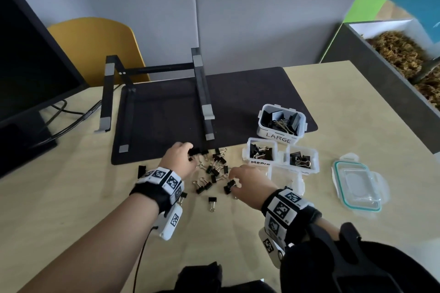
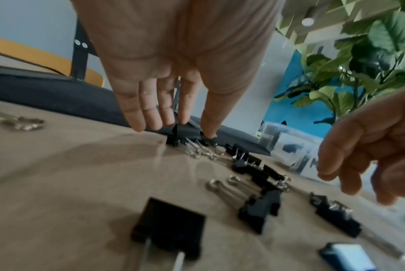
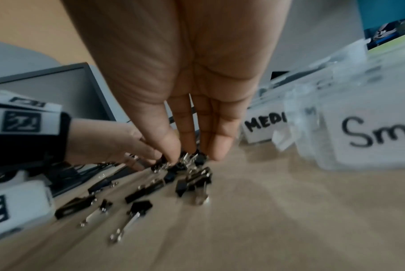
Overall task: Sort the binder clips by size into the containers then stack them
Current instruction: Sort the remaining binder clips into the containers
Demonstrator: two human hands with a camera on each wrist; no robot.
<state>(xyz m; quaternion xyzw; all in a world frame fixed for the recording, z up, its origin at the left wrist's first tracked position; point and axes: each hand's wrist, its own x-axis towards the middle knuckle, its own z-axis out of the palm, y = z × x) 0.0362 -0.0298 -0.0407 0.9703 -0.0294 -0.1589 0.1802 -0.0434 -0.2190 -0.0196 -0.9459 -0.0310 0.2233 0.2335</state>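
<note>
loose clips [image 1: 214,171] on desk [image 1: 71,209], containers [image 1: 281,123] right, mat [image 1: 166,114] behind

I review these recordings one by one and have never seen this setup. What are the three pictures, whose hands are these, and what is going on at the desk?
No machine here: a person wears one camera on the head and one on each wrist. The head view looks down at both hands; each wrist view looks along its own palm toward the fingers.

On the desk lies a scatter of loose binder clips. To the right stand a container marked LARGE, a container marked MEDIUM, a third container with clips inside, and one marked Small. A clear lid lies further right.

The left hand pinches a bigger clip at the edge of the dark mat. The right hand reaches down into the pile; whether it has a clip gripped is not clear.
</note>
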